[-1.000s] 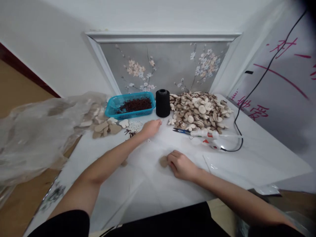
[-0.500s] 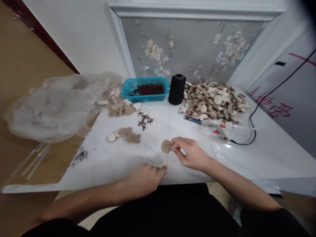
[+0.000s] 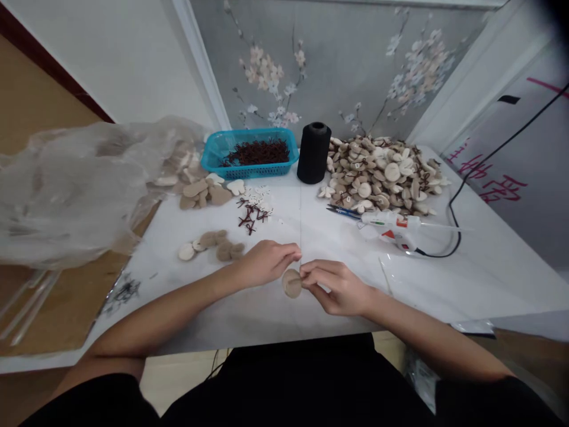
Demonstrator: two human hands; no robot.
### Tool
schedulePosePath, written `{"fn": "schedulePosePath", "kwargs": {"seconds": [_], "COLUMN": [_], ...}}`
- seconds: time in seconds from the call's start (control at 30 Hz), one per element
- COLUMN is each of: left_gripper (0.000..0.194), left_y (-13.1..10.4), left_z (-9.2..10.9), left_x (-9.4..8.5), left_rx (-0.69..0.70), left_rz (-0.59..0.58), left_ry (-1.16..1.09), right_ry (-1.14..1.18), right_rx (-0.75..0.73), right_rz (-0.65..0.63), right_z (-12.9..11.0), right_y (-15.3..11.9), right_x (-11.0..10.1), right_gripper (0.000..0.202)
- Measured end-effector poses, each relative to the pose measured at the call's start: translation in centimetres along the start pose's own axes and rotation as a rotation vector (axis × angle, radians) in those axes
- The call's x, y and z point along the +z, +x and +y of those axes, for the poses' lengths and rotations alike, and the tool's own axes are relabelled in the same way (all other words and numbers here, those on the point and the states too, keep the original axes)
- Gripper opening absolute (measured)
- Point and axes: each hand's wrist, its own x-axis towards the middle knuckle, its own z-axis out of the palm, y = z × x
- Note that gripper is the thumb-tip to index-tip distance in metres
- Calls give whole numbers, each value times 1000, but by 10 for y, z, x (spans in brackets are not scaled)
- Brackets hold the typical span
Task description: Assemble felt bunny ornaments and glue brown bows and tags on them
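Note:
Between the thumb and fingers of my right hand (image 3: 335, 286) is a round beige felt piece (image 3: 291, 284), gripped at its right edge just above the white table. My left hand (image 3: 269, 261) is just up and left of that piece, fingers bent and pressed together. Whether anything thin is pinched there I cannot make out; a fine dark line runs down the table towards its fingertips. To its left lie beige felt pieces (image 3: 230, 250) and white round pieces (image 3: 186, 252). Small dark brown bows (image 3: 251, 216) are scattered farther back.
A blue basket (image 3: 249, 172) of brown bows stands at the back, beside a black thread cone (image 3: 313, 153). Finished-looking felt pieces (image 3: 377, 172) are heaped at the back right. In front of them lie tweezers (image 3: 344, 212) and a corded glue gun (image 3: 398, 225). A plastic bag (image 3: 80, 190) covers the left.
My left hand has moved up and away from the table's front edge, close to the felt piece. My right hand has shifted slightly down with the piece. The view has tilted down a little.

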Motion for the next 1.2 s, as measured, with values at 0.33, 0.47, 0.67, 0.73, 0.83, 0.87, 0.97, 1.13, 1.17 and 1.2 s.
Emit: {"fn": "schedulePosePath", "kwargs": {"seconds": [0.33, 0.47, 0.67, 0.73, 0.83, 0.87, 0.97, 1.13, 1.17, 1.2], "left_gripper": [26, 28, 25, 23, 21, 21, 25, 27, 27, 27], "left_y": [-23, 11, 2, -11, -12, -7, 13, 22, 17, 10], "left_z": [13, -5, -9, -2, 2, 0, -10, -16, -14, -11], "left_x": [12, -7, 30, 30, 12, 5, -5, 13, 18, 23], "left_rx": [354, 117, 254, 374, 377, 331, 146, -19, -11, 16], "left_rz": [40, 32, 6, 113, 204, 208, 112, -106, -103, -82], "left_ry": [168, -114, -69, 69, 65, 17, -185, -422, -378, -308], "right_ry": [0, 21, 14, 3, 5, 12, 53, 104, 104, 101], "right_rx": [168, 90, 159, 176, 144, 122, 57, 99, 142, 190], "right_rz": [-39, -9, 165, 118, 8, -24, -61, 120, 161, 188], "right_z": [21, 18, 24, 26, 26, 25, 21, 22, 24, 25], "right_y": [-1, 3, 10, 9, 9, 9, 10, 11, 10, 9], "right_x": [0, -4, -11, -10, -7, -7, -10, -15, -15, -14], "right_gripper": [14, 13, 14, 14, 13, 13, 12, 9, 9, 8]}}
